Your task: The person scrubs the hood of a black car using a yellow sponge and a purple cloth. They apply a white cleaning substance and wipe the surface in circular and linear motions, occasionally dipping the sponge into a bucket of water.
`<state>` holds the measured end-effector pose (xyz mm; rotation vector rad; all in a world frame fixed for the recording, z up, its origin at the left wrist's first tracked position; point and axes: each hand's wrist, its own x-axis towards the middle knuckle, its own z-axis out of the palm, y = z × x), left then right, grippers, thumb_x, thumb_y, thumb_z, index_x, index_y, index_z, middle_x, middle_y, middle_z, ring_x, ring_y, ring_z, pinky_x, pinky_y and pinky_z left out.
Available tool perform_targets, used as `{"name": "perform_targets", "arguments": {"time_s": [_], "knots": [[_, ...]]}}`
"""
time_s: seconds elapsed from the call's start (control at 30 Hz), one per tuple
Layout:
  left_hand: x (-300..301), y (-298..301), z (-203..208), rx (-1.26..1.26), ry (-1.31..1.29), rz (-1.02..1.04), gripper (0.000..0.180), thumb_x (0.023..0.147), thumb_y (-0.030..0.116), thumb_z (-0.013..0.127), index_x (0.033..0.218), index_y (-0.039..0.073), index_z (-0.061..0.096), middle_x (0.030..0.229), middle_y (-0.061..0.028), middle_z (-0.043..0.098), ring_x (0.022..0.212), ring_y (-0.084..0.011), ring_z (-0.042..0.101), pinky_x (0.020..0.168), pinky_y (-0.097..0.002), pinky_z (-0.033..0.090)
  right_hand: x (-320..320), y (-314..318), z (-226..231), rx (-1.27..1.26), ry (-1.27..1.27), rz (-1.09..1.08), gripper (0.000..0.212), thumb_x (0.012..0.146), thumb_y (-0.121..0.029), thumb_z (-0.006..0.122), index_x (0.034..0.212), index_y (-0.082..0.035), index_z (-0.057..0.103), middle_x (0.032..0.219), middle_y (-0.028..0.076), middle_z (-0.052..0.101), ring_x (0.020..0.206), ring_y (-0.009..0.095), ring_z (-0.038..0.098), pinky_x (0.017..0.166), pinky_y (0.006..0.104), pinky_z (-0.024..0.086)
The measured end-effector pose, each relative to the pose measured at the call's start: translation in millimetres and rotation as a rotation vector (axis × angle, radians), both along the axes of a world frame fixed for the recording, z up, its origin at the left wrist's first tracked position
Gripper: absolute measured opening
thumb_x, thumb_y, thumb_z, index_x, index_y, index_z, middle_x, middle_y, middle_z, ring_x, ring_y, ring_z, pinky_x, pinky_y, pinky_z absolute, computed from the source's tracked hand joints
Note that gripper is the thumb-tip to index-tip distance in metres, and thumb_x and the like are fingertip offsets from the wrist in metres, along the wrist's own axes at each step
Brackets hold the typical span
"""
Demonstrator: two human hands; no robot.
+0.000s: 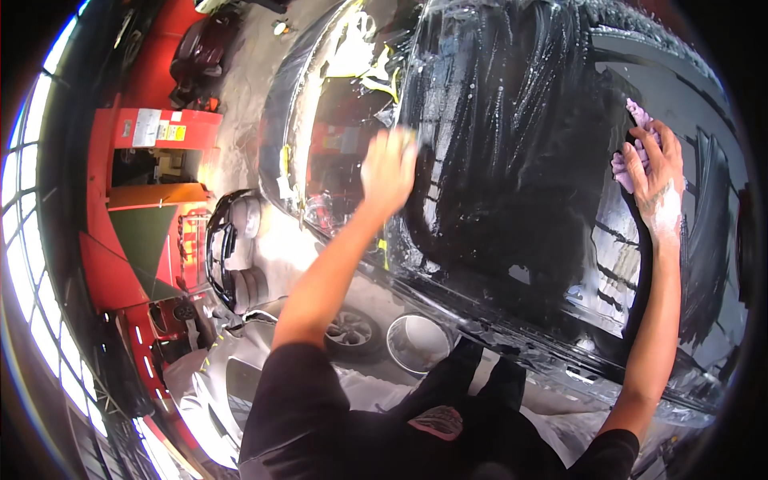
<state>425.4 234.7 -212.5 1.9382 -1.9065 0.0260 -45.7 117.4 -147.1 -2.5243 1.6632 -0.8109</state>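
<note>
A dark car body panel (496, 192) spreads in front of me, wet and streaked with whitish residue. My left hand (390, 170) is over the panel's left part, its fingers bent and pressed together, blurred at the tips. A pale edge shows beside those fingertips, too smeared to name. On the right, my right hand (661, 164) grips a crumpled lilac cloth (624, 172) against the panel. White residue coats the back of that hand and its wrist.
A white bucket (418, 344) stands below the car's near edge, beside a loose wheel (350, 330). Left of the car, a black bumper (220, 252) rests on the floor. Red machinery (100, 208) stands farther left. Yellow-edged masking (382, 80) lies near the car's left end.
</note>
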Motion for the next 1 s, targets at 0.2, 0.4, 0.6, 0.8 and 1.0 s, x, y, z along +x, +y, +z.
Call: {"name": "perform_targets", "arguments": {"time_s": [0.2, 0.4, 0.6, 0.8, 1.0], "knots": [[16.3, 31.2, 3.2, 0.064, -0.013, 0.02, 0.037, 0.106, 0.03, 0.063, 0.131, 0.002, 0.064, 0.122, -0.0215, 0.064, 0.111, -0.0438, 0.063, 0.091, -0.0562, 0.054, 10.2, -0.7, 5.2, 0.034, -0.008, -0.006, 0.033, 0.102, -0.031, 0.072, 0.122, -0.005, 0.076, 0.142, 0.02, 0.062, 0.136, 0.043, 0.057, 0.117, 0.0504, 0.046], [47.8, -189.9, 17.1, -0.036, -0.139, 0.179, 0.031, 0.11, 0.032, 0.054, 0.122, 0.005, 0.061, 0.112, -0.0274, 0.069, 0.105, -0.0492, 0.068, 0.096, -0.0567, 0.055, 19.5, -0.4, 5.8, 0.064, -0.066, 0.037, 0.034, 0.102, -0.031, 0.071, 0.122, -0.004, 0.075, 0.143, 0.02, 0.061, 0.137, 0.044, 0.056, 0.117, 0.0524, 0.045], [-2.0, 19.7, 5.9, 0.071, -0.015, 0.008, 0.03, 0.108, 0.027, 0.062, 0.128, 0.005, 0.066, 0.114, -0.0192, 0.067, 0.104, -0.04, 0.066, 0.091, -0.0525, 0.055, 4.9, 3.1, 12.5, 0.066, -0.039, -0.008, 0.032, 0.1, -0.028, 0.072, 0.12, -0.003, 0.075, 0.138, 0.02, 0.061, 0.134, 0.044, 0.057, 0.115, 0.0522, 0.046], [15.4, -130.7, 17.3, 0.019, 0.021, 0.055, 0.032, 0.112, 0.036, 0.053, 0.12, 0.007, 0.062, 0.116, -0.0235, 0.069, 0.109, -0.0447, 0.067, 0.095, -0.0566, 0.052, 12.5, 2.8, 12.8, 0.064, -0.013, -0.018, 0.031, 0.098, -0.026, 0.073, 0.12, -0.005, 0.075, 0.139, 0.02, 0.061, 0.134, 0.043, 0.057, 0.116, 0.0513, 0.046], [33.9, -189.7, 11.6, 0.033, -0.074, 0.052, 0.034, 0.113, 0.034, 0.05, 0.124, 0.003, 0.06, 0.114, -0.0286, 0.069, 0.105, -0.0468, 0.067, 0.093, -0.0573, 0.054, 11.4, -0.6, 8.4, 0.082, -0.067, 0.022, 0.031, 0.099, -0.024, 0.074, 0.121, -0.003, 0.075, 0.14, 0.02, 0.061, 0.135, 0.043, 0.057, 0.116, 0.0521, 0.046]]}}
